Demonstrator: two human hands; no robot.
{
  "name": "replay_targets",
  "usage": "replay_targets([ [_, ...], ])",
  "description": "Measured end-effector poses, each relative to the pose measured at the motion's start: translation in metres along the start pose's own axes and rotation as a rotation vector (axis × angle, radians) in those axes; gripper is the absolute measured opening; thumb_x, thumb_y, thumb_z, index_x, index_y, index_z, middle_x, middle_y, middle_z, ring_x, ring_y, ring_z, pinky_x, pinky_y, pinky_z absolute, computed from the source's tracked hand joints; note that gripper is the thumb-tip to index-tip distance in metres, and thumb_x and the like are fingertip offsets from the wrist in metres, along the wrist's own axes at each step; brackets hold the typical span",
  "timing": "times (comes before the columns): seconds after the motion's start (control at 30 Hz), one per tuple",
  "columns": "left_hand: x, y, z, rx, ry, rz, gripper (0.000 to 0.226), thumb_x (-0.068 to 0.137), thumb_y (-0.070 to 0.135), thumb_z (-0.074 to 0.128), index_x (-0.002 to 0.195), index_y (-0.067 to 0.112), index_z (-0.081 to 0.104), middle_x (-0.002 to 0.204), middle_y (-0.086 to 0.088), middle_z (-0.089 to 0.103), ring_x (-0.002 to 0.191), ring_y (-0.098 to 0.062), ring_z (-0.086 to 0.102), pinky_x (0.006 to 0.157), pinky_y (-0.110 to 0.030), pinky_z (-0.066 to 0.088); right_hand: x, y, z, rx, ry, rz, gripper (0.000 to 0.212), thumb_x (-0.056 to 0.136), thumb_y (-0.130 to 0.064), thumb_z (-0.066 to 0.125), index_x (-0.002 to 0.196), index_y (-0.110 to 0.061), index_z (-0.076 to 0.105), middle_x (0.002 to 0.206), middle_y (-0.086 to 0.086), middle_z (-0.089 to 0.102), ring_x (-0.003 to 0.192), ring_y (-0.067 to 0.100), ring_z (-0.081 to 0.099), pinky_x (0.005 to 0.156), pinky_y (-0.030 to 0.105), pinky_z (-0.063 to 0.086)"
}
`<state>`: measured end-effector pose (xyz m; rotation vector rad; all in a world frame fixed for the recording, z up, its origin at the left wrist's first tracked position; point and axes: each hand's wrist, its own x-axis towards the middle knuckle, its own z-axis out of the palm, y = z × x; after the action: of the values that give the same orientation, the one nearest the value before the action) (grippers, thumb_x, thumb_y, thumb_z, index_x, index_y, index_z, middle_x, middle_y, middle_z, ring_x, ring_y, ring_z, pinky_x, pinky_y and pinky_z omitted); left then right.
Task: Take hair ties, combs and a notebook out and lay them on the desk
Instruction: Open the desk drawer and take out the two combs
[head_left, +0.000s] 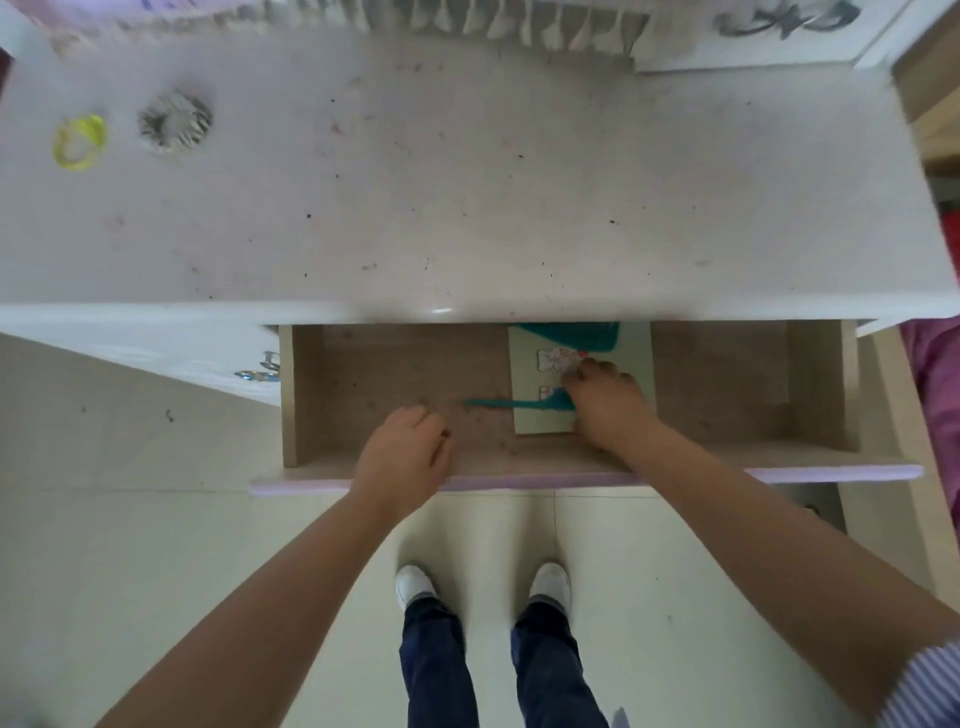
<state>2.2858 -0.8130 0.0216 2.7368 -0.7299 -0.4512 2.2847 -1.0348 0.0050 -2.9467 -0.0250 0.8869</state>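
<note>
Two hair ties lie on the white desk (467, 182) at the far left: a yellow coil one (79, 141) and a grey-striped scrunchie (174, 121). Below the desk top an open drawer (395, 374) holds a pale green notebook (535, 374) with a sticker. A teal tail comb (511, 403) lies across the notebook, its thin handle pointing left. A second teal comb (566, 332) shows at the notebook's far end, partly under the desk edge. My right hand (608, 405) rests on the tail comb's toothed end, fingers closing on it. My left hand (405, 457) hovers loosely curled over the drawer's front, holding nothing.
The drawer's lilac front panel (779, 473) juts toward me over a pale tiled floor. A metal handle (260, 369) shows on the cabinet at left. Pink fabric (935, 389) lies at the right edge. My white shoes (483, 584) stand below the drawer.
</note>
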Motion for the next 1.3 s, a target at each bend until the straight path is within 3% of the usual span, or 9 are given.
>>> replay_targets([
  [0.07,0.017,0.008,0.003,0.040,-0.097,-0.067,0.026,0.090,0.016,0.045,0.107,0.002,0.060,0.107,-0.017,0.062,0.102,-0.031,0.055,0.085,-0.035,0.042,0.015,-0.003,0.007,-0.067,0.013,-0.011,0.042,0.086,-0.001,0.048,0.127,-0.005,0.041,0.136,0.021,0.039,0.121,0.036,0.040,0.095,0.046,0.043],
  [0.2,0.054,0.030,0.014,0.070,-0.230,-0.095,0.035,0.091,0.010,0.043,0.125,0.004,0.045,0.131,-0.017,0.048,0.121,-0.032,0.042,0.096,-0.042,0.043,0.023,-0.002,0.014,-0.194,0.025,-0.076,0.030,0.092,-0.003,0.040,0.121,-0.001,0.046,0.125,0.021,0.053,0.110,0.035,0.054,0.090,0.042,0.045],
  [0.33,0.094,0.051,0.039,0.096,-0.285,-0.054,0.060,0.091,0.006,0.040,0.145,0.003,0.014,0.155,-0.016,0.014,0.143,-0.031,0.010,0.118,-0.040,0.014,0.011,0.018,0.015,-0.243,-0.024,-0.058,0.022,0.089,-0.009,0.045,0.107,-0.009,0.059,0.110,0.011,0.066,0.101,0.029,0.061,0.095,0.037,0.041],
  [0.53,0.129,0.072,0.069,0.085,-0.135,-0.142,0.065,0.091,0.010,0.040,0.147,0.007,0.007,0.157,-0.010,0.011,0.144,-0.030,0.006,0.119,-0.046,0.000,-0.024,0.060,0.008,-0.216,-0.099,-0.115,0.025,0.091,-0.008,0.040,0.112,-0.009,0.053,0.114,0.010,0.057,0.100,0.031,0.062,0.079,0.039,0.052],
  [0.73,0.098,0.072,0.075,0.198,-0.175,0.039,0.053,0.089,0.015,0.044,0.140,0.012,0.032,0.140,-0.016,0.042,0.126,-0.032,0.037,0.106,-0.042,0.029,-0.027,0.068,0.013,-0.128,-0.053,-0.167,0.025,0.091,-0.016,0.043,0.112,-0.007,0.055,0.110,0.014,0.057,0.094,0.032,0.063,0.074,0.037,0.052],
  [0.93,0.102,0.064,0.060,0.327,-0.349,0.014,0.058,0.087,0.025,0.055,0.138,0.013,0.031,0.143,-0.015,0.033,0.131,-0.029,0.030,0.103,-0.042,0.035,-0.026,0.071,0.007,0.017,-0.042,-0.261,0.024,0.090,-0.020,0.045,0.111,-0.009,0.048,0.108,0.015,0.062,0.093,0.032,0.061,0.068,0.035,0.048],
  [1.07,0.096,0.071,0.055,0.239,-0.381,-0.071,0.044,0.091,0.015,0.048,0.131,0.004,0.036,0.134,-0.016,0.040,0.123,-0.031,0.038,0.085,-0.041,0.049,-0.037,0.076,-0.004,0.073,0.071,-0.185,0.022,0.087,-0.024,0.049,0.102,-0.009,0.052,0.105,0.013,0.064,0.092,0.031,0.061,0.065,0.032,0.042],
  [1.2,0.091,0.064,0.051,0.184,-0.367,-0.105,0.045,0.086,0.011,0.050,0.129,0.002,0.039,0.131,-0.020,0.046,0.121,-0.032,0.040,0.096,-0.040,0.041,-0.041,0.072,-0.014,0.179,0.226,-0.075,0.022,0.086,-0.021,0.048,0.102,-0.006,0.053,0.092,0.014,0.063,0.073,0.030,0.056,0.059,0.028,0.034],
  [1.3,0.086,0.055,0.050,0.161,-0.363,-0.189,0.049,0.086,0.012,0.052,0.131,0.004,0.035,0.137,-0.021,0.036,0.124,-0.037,0.033,0.098,-0.046,0.041,-0.040,0.066,-0.021,0.196,0.304,-0.040,0.022,0.087,-0.018,0.047,0.101,-0.003,0.056,0.088,0.014,0.060,0.069,0.027,0.051,0.057,0.028,0.035],
])
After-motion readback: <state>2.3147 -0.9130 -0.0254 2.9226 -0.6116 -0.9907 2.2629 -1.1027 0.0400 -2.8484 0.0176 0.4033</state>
